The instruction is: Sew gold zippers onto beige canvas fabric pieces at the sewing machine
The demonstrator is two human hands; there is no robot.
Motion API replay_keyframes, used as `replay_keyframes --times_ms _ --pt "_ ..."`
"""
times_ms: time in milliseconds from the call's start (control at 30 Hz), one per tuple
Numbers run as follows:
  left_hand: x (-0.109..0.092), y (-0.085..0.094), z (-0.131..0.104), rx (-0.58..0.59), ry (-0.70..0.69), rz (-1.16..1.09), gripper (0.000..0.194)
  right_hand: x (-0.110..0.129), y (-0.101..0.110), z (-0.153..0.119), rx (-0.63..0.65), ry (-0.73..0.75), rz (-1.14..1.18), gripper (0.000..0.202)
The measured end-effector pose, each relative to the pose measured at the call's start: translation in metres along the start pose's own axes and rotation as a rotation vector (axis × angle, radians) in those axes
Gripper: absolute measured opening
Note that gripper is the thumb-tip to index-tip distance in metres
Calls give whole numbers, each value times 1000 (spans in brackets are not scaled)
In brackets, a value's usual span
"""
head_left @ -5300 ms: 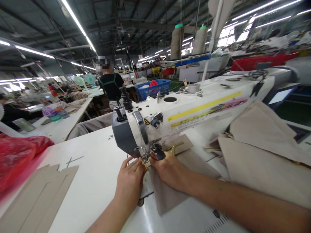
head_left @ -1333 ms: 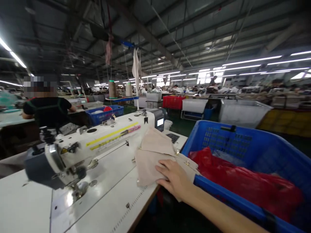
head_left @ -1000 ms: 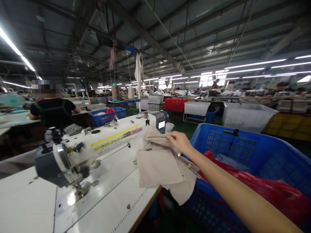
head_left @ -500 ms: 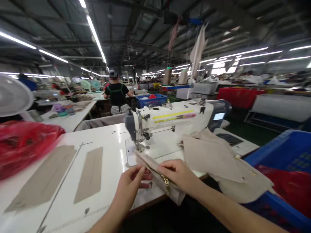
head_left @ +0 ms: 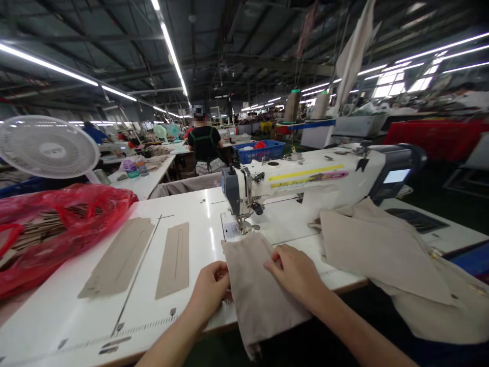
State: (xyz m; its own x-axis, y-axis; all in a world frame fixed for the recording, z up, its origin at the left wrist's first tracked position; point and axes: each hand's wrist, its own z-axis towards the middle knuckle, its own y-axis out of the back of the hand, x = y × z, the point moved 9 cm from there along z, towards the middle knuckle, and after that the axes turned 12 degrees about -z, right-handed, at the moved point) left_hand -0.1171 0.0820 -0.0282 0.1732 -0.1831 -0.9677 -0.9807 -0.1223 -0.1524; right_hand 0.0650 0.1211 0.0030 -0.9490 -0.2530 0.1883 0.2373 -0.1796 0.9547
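The cloth (head_left: 263, 290) is held by both hands in front of the machine (head_left: 324, 183); it is beige-grey, plain and matt, longer than wide, and softly creased. Its left edge is pinched by the left hand (head_left: 211, 285), with thumb and fingers drawn together. Its right edge is held by the right hand (head_left: 296, 272), half curled, with the thumb laid on the upper face. The far end is laid close to the machine's foot; whether they touch cannot be told. The near end is hung over the front edge of the bench (head_left: 145, 306).

On the left of the white, glossy bench a red bag (head_left: 57, 267) is heaped, with thin brownish pieces seen inside. Beside it two flat beige panels (head_left: 173, 260) are laid apart, the wider one on the left, and a black line is drawn between them. The front edge is marked with a ruled scale. The machine's screen is lit. At far right a pile (head_left: 382, 244) of similar cloth is draped over the edge.

Behind, from the left, are seen a white fan (head_left: 49, 148), a person (head_left: 204, 148) in a black top, a blue bin (head_left: 263, 153), green-topped spools (head_left: 292, 107) and a red bin (head_left: 428, 140). The dark roof is crossed by lit lamps (head_left: 171, 48).
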Motion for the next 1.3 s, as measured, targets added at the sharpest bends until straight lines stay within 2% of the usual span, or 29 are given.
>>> replay_keyframes --times_ms 100,233,300,333,400,467,500,600,700,800,867,967,1000,1067,1133,1200,1267,1300 --pt "-1 3 6 -1 -4 46 23 3 -2 8 27 38 74 12" --pt "0 16 18 -4 35 130 26 -24 6 16 -44 -81 304 14" --pt "-5 23 18 -8 25 263 26 -36 1 18 -27 -114 377 13" --pt "-12 27 16 -18 -28 378 29 -39 -4 19 8 -114 413 12" --pt "-34 26 8 -30 -229 676 41 -41 -15 19 89 -118 479 18" --pt "-47 11 -4 64 -411 986 56 -40 -23 18 151 -140 546 31" --pt "-44 2 -8 153 -440 1112 67 -38 -26 18 179 -143 591 34" --pt "-24 -14 -9 379 -373 1330 100 -25 -25 22 243 -93 751 30" --pt "-18 -23 0 430 -349 1395 111 -21 -12 30 212 -40 824 28" --pt "-17 -31 10 445 -316 1432 121 -30 -2 37 102 -39 691 23" --pt "-18 -34 15 448 -286 1461 123 -38 -4 38 61 -59 408 18" --pt "-19 -36 16 448 -256 1491 122 -41 -13 33 114 -62 -80 19" --pt "-19 -36 16 451 -250 1493 122 -40 -13 32 123 -56 -198 21" --pt "-19 -37 16 470 -253 1483 121 -31 -1 31 58 -30 -362 24" --pt "-19 -40 16 510 -271 1458 121 -10 15 31 -64 74 -400 26" --pt "-20 -45 16 552 -296 1433 121 21 19 29 -143 287 -296 30" --pt "-21 -48 19 575 -313 1422 122 46 7 23 -125 473 -136 36" --pt "-21 -49 20 574 -316 1423 122 52 -2 21 -90 517 -77 40"
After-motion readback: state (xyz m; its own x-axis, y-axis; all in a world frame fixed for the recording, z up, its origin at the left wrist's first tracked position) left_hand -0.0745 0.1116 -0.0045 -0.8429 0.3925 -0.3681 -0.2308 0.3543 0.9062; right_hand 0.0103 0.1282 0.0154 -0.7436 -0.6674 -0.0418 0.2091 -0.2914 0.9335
